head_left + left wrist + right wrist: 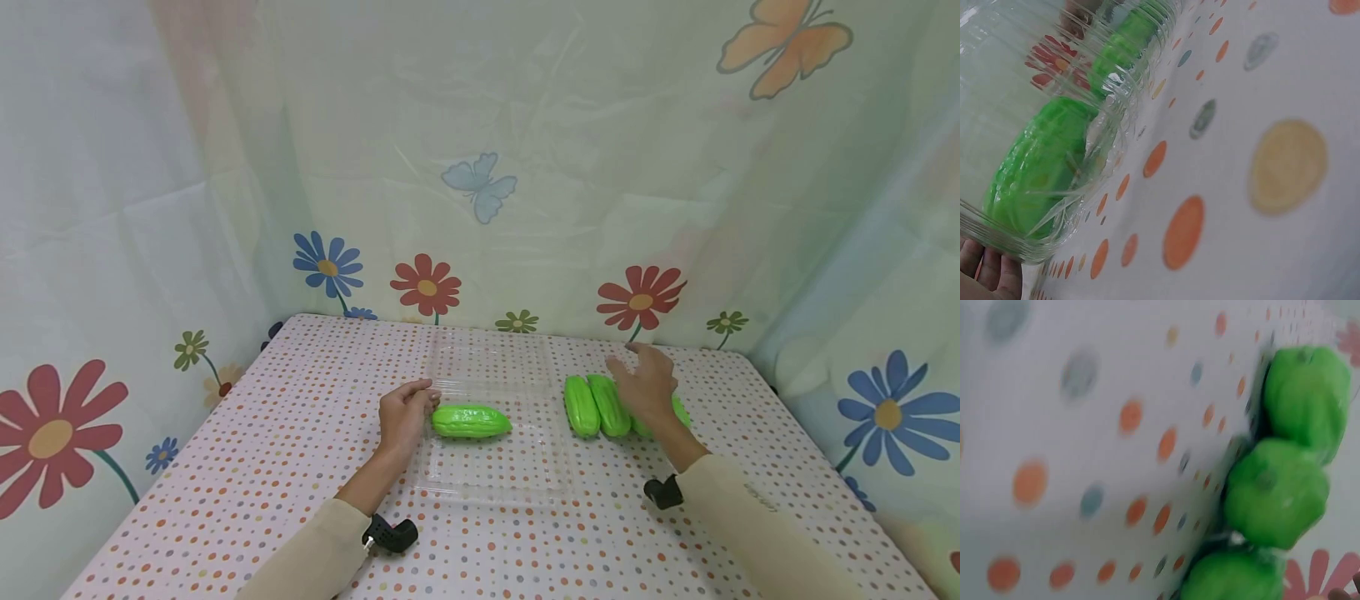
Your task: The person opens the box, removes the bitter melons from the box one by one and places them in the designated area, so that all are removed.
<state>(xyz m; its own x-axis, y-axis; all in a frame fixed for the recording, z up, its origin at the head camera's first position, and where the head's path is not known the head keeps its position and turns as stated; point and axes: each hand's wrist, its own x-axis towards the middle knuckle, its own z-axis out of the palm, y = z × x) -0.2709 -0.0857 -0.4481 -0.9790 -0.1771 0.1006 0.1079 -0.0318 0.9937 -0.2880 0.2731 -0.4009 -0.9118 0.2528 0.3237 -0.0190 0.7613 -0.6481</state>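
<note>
A clear plastic clamshell box (pixel 487 485) lies opened out on the table, its lid (pixel 491 354) folded toward the back. Inside it a bright green bitter gourd (pixel 471 422) lies crosswise; its ridged skin shows through the wall in the left wrist view. My left hand (pixel 402 419) holds the box's left edge, with fingers (pixel 988 273) bent against the outer wall. To the right, several more bitter gourds (pixel 582 407) lie side by side. Above them hovers my right hand (pixel 647 385), thumb and forefinger spread apart. It partly hides the gourds at that end.
A dotted cloth covers the table (pixel 247 475). Behind and at both sides hangs a curtain (pixel 375 108) printed with flowers and butterflies. Black wrist cameras (pixel 393 533) sit on both forearms.
</note>
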